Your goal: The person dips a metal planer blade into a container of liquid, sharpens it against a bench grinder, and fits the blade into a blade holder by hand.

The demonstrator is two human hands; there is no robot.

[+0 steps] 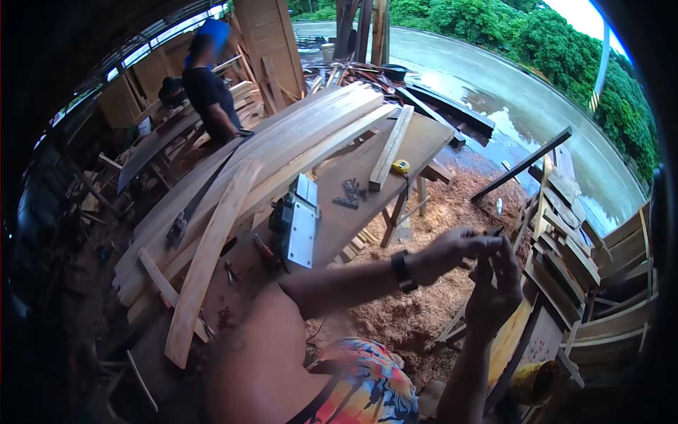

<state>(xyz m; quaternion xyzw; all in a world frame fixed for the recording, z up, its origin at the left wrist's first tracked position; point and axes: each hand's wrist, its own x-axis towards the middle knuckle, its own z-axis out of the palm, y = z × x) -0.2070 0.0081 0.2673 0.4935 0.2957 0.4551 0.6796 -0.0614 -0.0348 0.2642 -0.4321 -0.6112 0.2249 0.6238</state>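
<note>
My left hand [452, 254], with a black band on its wrist, reaches across to the right. Its fingers are closed in a pinch at a small dark piece [498, 231], too small to name. My right hand [498, 290] is raised beside it, its fingertips meeting at the same piece. Both hands are above the sawdust-covered ground. On the workbench [332, 233] to the left, an electric planer [302, 230] lies with its flat metal sole showing. Beyond it are several small dark parts [349, 193] and a yellow tape measure [400, 167].
Long planks [282, 148] are stacked along the bench, with a loose board [212, 261] across them. Pliers [231, 272] lie near the planer. Lumber [561, 247] is piled at right above a yellow container [533, 383]. Another person [212, 99] stands behind the planks.
</note>
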